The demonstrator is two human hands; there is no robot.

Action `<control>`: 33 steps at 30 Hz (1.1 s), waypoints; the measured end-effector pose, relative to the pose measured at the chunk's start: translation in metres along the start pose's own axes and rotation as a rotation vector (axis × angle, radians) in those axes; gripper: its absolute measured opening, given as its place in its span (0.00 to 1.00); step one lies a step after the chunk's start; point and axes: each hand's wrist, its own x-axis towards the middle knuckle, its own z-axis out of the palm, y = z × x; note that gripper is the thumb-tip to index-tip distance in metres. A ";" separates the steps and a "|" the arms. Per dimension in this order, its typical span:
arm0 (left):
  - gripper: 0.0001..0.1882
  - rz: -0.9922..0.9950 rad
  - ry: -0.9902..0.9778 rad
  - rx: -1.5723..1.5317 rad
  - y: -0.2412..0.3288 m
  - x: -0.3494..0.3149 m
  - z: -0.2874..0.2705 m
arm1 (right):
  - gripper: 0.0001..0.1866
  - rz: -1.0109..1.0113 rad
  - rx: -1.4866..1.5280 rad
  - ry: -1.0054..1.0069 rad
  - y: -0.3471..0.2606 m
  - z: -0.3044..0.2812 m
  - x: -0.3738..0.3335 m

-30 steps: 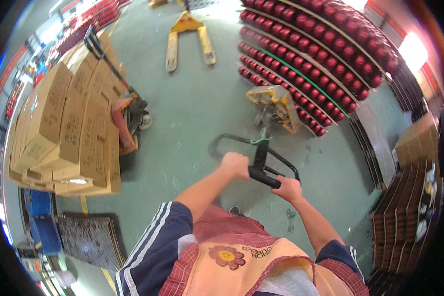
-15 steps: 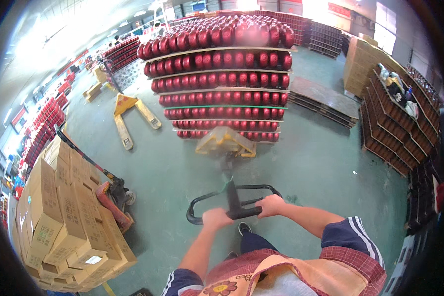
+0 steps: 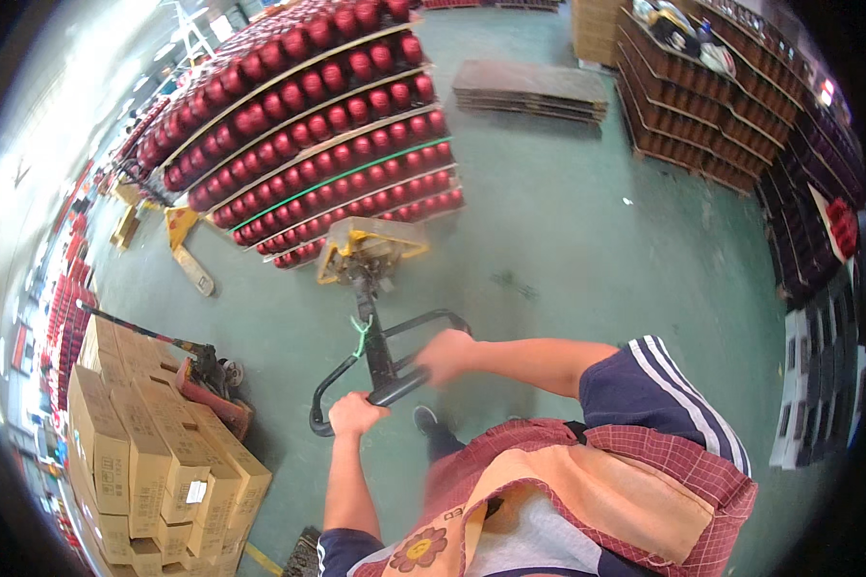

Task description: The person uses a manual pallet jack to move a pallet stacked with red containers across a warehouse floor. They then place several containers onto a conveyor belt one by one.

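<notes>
2-hand grip [image 3: 357, 413] on hndl [image 3: 379, 358] further L in view

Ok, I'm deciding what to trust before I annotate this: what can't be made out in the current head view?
All in the head view:
- Right hand: blurred; finger placement at the handle unclear.
- Left hand: fingertips hidden behind the hand and handle.
- Held pallet jack: forks hidden by its yellow frame and the red containers.
- Other yellow pallet jack: second fork hidden by those containers.
- Cardboard boxes: lowest part cut off by the picture's edge.
</notes>
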 end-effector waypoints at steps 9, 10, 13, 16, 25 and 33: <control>0.25 0.062 -0.029 0.059 -0.037 -0.036 0.003 | 0.21 0.049 0.015 0.011 -0.060 0.012 -0.022; 0.24 0.173 0.024 -0.024 -0.074 -0.031 0.006 | 0.22 0.136 -0.078 -0.004 -0.087 0.019 0.000; 0.23 0.168 -0.006 0.000 -0.237 -0.027 0.047 | 0.22 0.156 -0.040 -0.037 -0.208 0.095 0.092; 0.23 0.215 -0.017 -0.047 -0.411 -0.014 0.092 | 0.23 0.203 -0.095 -0.039 -0.327 0.176 0.196; 0.25 0.258 -0.039 -0.149 -0.545 -0.041 0.041 | 0.23 0.238 -0.115 -0.091 -0.456 0.153 0.266; 0.24 0.184 0.010 -0.121 -0.223 -0.134 0.153 | 0.20 0.116 -0.140 0.073 -0.237 0.194 -0.001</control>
